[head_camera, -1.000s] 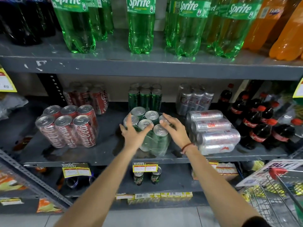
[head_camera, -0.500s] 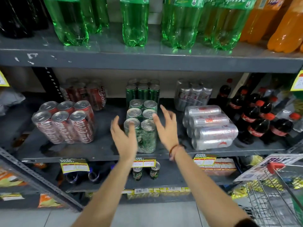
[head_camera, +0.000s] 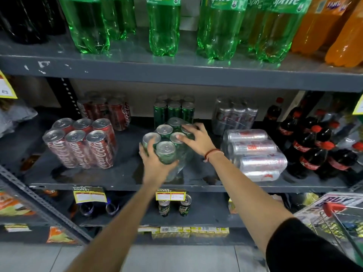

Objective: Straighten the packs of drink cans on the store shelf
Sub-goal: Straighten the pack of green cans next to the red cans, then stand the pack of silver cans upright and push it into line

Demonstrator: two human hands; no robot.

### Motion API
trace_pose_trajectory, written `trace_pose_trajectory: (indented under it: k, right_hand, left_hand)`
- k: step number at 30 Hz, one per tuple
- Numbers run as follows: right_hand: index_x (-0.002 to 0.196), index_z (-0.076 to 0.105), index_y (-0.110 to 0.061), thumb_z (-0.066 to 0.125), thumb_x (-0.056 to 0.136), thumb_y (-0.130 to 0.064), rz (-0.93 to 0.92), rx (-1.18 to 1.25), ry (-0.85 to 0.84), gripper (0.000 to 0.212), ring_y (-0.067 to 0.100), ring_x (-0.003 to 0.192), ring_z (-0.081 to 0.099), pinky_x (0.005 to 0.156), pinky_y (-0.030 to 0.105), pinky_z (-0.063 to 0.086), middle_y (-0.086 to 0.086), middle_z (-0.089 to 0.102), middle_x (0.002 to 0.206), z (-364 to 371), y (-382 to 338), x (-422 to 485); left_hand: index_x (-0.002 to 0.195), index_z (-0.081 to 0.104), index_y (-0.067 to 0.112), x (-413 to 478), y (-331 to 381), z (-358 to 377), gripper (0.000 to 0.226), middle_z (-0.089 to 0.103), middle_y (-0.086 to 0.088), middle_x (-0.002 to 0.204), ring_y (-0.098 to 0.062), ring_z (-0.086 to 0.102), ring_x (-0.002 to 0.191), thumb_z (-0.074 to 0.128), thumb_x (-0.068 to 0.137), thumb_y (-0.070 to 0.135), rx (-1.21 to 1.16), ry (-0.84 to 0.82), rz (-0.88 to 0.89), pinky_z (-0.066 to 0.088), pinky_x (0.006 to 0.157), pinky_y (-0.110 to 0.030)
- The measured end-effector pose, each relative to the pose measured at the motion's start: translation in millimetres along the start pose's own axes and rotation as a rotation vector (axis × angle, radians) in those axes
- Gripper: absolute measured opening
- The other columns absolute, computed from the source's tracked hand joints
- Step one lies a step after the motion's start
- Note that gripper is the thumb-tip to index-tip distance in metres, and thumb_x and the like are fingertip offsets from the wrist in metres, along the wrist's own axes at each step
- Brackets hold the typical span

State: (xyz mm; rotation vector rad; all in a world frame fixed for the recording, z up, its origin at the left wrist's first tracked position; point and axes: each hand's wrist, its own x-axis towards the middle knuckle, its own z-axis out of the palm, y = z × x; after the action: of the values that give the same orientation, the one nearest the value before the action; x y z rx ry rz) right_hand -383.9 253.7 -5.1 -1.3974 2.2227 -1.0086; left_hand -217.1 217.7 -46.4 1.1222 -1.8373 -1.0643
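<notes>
head view takes in the grey middle shelf point(head_camera: 78, 173) first, with three columns of shrink-wrapped can packs on it. on its left, the front red cola pack point(head_camera: 80, 143) stands upright but looks skewed to the shelf edge. on the right, the silver pack point(head_camera: 255, 154) lies on its side, cans running crosswise, so by my reading it is not yet straightened. in the middle sits the green can pack point(head_camera: 169, 142), near the front edge and turned at an angle, with another green pack point(head_camera: 173, 112) upright behind it. the left hand point(head_camera: 155, 163) wraps the front corner of the green can pack, fingers curled tight against the cans. the right hand point(head_camera: 194, 138) rests across the can tops, fingers spread and pressing down. judging from this, the job is early: the middle pack is mid-adjustment, and the silver and red ones look left to do.
</notes>
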Motion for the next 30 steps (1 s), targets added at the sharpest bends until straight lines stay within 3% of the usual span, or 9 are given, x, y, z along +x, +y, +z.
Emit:
trace_pose_trajectory:
  k: [4, 9, 13, 16, 19, 21, 24, 27, 30]
  right_hand:
    - [0.128, 0.056, -0.015, 0.057, 0.085, -0.053, 0.017, 0.002, 0.284, 0.058, 0.030, 0.125, 0.042, 0.105, 0.030, 0.036, 0.013, 0.034, 0.131, 26.1, -2.2, -35.9]
    - [0.133, 0.050, -0.021, 0.049, 0.088, -0.055, 0.149, 0.033, 0.435, 0.057, 0.041, 0.124, 0.046, 0.093, 0.043, 0.047, 0.019, 0.027, 0.147, 57.0, -18.5, -55.5]
    - [0.133, 0.048, -0.027, 0.051, 0.087, -0.057, 0.128, 0.093, 0.324, 0.056, 0.039, 0.124, 0.046, 0.097, 0.042, 0.043, 0.014, 0.022, 0.150, 41.4, -14.3, -60.8]
    - [0.138, 0.043, -0.029, 0.055, 0.087, -0.050, 0.059, 0.201, 0.335, 0.056, 0.029, 0.136, 0.035, 0.103, 0.026, 0.029, 0.011, 0.019, 0.153, 13.7, -6.1, -76.1]
    - [0.140, 0.041, -0.022, 0.058, 0.088, -0.043, 0.061, 0.238, 0.481, 0.059, 0.023, 0.135, 0.034, 0.102, 0.019, 0.024, 0.012, 0.026, 0.149, -25.8, 7.9, -93.6]
    - [0.136, 0.045, -0.015, 0.060, 0.088, -0.040, 0.079, 0.241, 0.655, 0.057, 0.025, 0.131, 0.037, 0.101, 0.015, 0.024, 0.016, 0.033, 0.143, -51.6, 26.3, -104.9]
    - [0.136, 0.044, -0.012, 0.062, 0.085, -0.044, 0.268, 0.138, 0.867, 0.063, 0.032, 0.129, 0.037, 0.105, 0.029, 0.030, 0.019, 0.035, 0.140, -80.1, 66.1, -119.3]
    - [0.145, 0.028, -0.017, 0.060, 0.078, -0.062, 0.590, 0.164, 0.827, 0.086, 0.040, 0.133, 0.030, 0.106, 0.049, 0.032, 0.021, 0.024, 0.148, -90.6, 99.8, -130.0]
    - [0.150, 0.008, -0.025, 0.061, 0.073, -0.067, 0.770, 0.372, 0.673, 0.102, 0.044, 0.137, 0.027, 0.108, 0.053, 0.029, 0.023, 0.011, 0.154, -93.8, 112.7, -131.2]
  left_hand:
    - [0.138, 0.031, 0.031, 45.0, -10.4, -54.4, 0.110, 0.043, -0.003, 0.143, -0.020, 0.043, 0.129, 0.089, 0.045, 0.040, 0.157, -0.353, 0.092, 0.033, 0.110, -0.040]
    - [0.139, 0.029, 0.042, 69.7, 1.5, -62.6, 0.101, 0.034, 0.004, 0.149, -0.020, 0.034, 0.135, 0.087, 0.058, 0.022, 0.179, -0.538, 0.075, 0.031, 0.111, -0.040]
    - [0.141, 0.028, 0.039, 66.8, 2.8, -60.8, 0.103, 0.035, 0.001, 0.149, -0.021, 0.034, 0.136, 0.087, 0.060, 0.014, 0.160, -0.482, 0.035, 0.032, 0.108, -0.037]
    - [0.145, 0.022, 0.032, 53.9, 9.8, -54.9, 0.106, 0.030, -0.002, 0.152, -0.023, 0.028, 0.138, 0.087, 0.061, 0.021, 0.175, -0.397, -0.011, 0.030, 0.109, -0.038]
    - [0.144, 0.026, 0.025, 32.4, 33.9, -37.0, 0.100, 0.021, -0.012, 0.155, -0.026, 0.018, 0.143, 0.085, 0.063, 0.029, 0.257, -0.203, 0.089, 0.020, 0.114, -0.041]
    - [0.139, 0.036, 0.022, 20.1, 57.2, -19.9, 0.082, 0.028, -0.013, 0.151, -0.029, 0.023, 0.141, 0.079, 0.070, 0.033, 0.249, -0.046, 0.242, 0.022, 0.114, -0.046]
    - [0.131, 0.047, 0.016, 16.3, 90.6, 17.4, 0.064, 0.041, -0.014, 0.141, -0.032, 0.033, 0.134, 0.070, 0.076, 0.041, 0.304, 0.049, 0.456, 0.026, 0.111, -0.051]
    - [0.136, 0.041, 0.015, 20.3, 117.3, 68.7, 0.071, 0.041, -0.021, 0.139, -0.037, 0.032, 0.133, 0.063, 0.080, 0.051, 0.319, -0.197, 0.515, 0.027, 0.110, -0.046]
    - [0.147, 0.014, 0.032, 31.2, 126.7, 123.7, 0.083, 0.018, -0.018, 0.154, -0.037, 0.014, 0.142, 0.054, 0.081, 0.060, 0.432, -0.574, 0.434, 0.020, 0.114, -0.049]
